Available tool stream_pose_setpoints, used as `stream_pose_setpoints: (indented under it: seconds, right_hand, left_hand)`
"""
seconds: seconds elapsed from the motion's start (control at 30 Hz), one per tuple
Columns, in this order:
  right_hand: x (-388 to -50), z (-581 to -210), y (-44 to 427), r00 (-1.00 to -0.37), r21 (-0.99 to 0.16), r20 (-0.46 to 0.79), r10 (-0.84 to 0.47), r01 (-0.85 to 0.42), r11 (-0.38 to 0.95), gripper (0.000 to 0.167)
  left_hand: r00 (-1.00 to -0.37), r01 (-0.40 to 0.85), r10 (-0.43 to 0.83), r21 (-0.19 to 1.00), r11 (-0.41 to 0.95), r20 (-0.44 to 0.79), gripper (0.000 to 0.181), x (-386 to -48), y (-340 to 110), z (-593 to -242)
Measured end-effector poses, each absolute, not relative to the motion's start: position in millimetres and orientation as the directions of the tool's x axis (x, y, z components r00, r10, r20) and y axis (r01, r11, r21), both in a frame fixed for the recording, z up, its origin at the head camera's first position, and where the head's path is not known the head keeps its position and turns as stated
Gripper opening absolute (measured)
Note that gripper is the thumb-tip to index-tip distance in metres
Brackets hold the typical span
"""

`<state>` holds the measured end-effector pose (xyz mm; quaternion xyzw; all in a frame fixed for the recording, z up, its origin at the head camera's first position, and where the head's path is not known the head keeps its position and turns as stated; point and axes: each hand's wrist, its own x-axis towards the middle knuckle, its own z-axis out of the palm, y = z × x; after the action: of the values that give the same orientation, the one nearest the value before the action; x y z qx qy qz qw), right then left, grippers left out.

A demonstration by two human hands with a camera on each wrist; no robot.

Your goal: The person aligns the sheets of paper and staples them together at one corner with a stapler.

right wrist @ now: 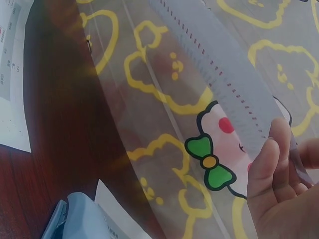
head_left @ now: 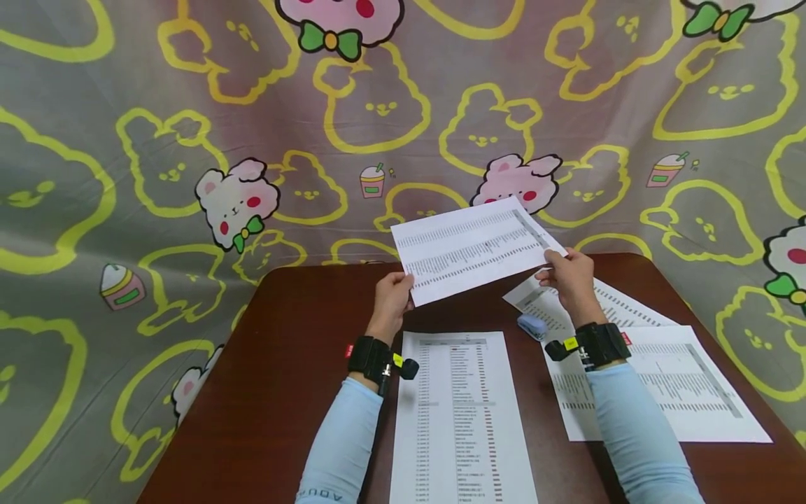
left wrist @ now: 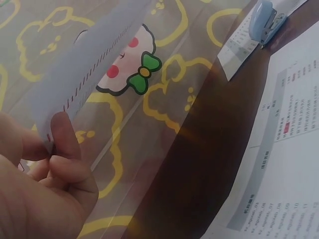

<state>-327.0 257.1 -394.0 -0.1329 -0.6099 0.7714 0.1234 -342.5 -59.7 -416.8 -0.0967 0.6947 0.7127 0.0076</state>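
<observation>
Both hands hold up one printed sheet of paper [head_left: 469, 248] above the far part of the table, tilted with its right end higher. My left hand [head_left: 392, 301] pinches its lower left corner between thumb and fingers, as the left wrist view also shows at the sheet [left wrist: 84, 64]. At the right end, my right hand [head_left: 571, 280] pinches the edge. A small light blue stapler [head_left: 532, 326] lies just below and left of the right hand, partly on another sheet. Between the forearms lies a printed list [head_left: 460, 420], flat on the table.
On the right, two more printed sheets [head_left: 667, 392] overlap at angles, partly covered by the right forearm. The dark brown table [head_left: 252, 392] reaches back to a cartoon-patterned curtain [head_left: 302, 126]. A wrist camera is strapped to each wrist.
</observation>
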Motion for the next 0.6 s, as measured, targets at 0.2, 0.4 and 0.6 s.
stream_pose_setpoints:
  seconds: [0.2,0.4,0.6]
  right_hand:
    - [-325.0,-390.9,258.4,-0.931,-0.969,-0.059,0.360,-0.034,-0.246,0.009]
    - [-323.5,-387.5,261.3,-0.943,-0.956,-0.057,0.327,-0.043,-0.291,0.008]
    - [-321.8,-385.3,261.2,-0.949,-0.955,-0.057,0.309,-0.038,-0.294,0.008]
  left_hand:
    - [-0.982,-0.145,-0.113,0.988,-0.060,-0.151,0.026,-338.5,-55.8,-415.7]
    - [-0.983,-0.135,-0.107,0.985,-0.108,-0.146,0.023,-335.4,-54.7,-413.3]
    - [-0.982,-0.160,-0.071,0.972,-0.170,-0.174,0.026,-337.5,-55.4,-412.1]
